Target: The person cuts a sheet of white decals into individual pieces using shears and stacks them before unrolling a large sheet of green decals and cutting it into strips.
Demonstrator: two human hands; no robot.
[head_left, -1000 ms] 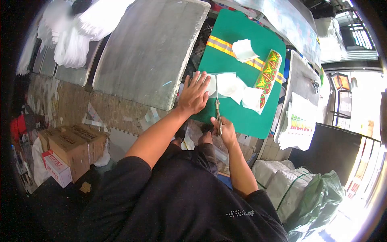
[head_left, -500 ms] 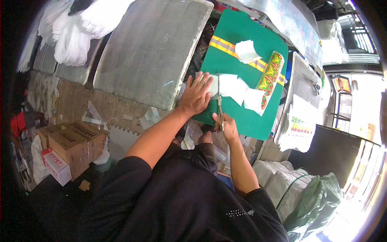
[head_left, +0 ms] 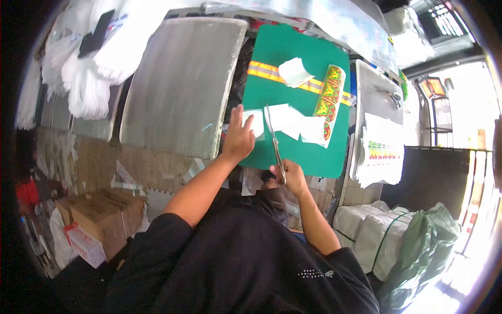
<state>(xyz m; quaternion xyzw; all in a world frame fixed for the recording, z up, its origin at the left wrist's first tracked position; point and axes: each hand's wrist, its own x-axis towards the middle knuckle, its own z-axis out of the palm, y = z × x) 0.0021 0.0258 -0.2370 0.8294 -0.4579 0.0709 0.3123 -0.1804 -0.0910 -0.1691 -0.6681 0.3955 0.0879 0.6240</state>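
Note:
Scissors [head_left: 276, 146] are held by their handles in my right hand [head_left: 291, 177], near the front edge of the green board [head_left: 308, 159]. Their blades point away from me, just right of a white paper piece [head_left: 254, 124]. My left hand [head_left: 240, 140] lies at the board's left edge, its fingers apart and touching that piece. More white papers [head_left: 285, 119] overlap to the right of the blades. Farther back, a white stack [head_left: 295, 72] rests on an orange and silver striped band [head_left: 265, 71]. A colourful printed strip [head_left: 329, 99] lies at the right.
A large grey board [head_left: 180, 86] is on the left, with white bundles [head_left: 89, 94] beyond it. To the right, another grey board [head_left: 374, 89] holds a second pair of scissors [head_left: 396, 98] and printed white sheets [head_left: 380, 152]. Boxes [head_left: 104, 214] and wrapped bundles [head_left: 379, 230] stand low on either side.
The view has shifted. My left hand has drawn back toward the board's left edge, uncovering more of the white piece. The scissors now slant more, with their tips to the left.

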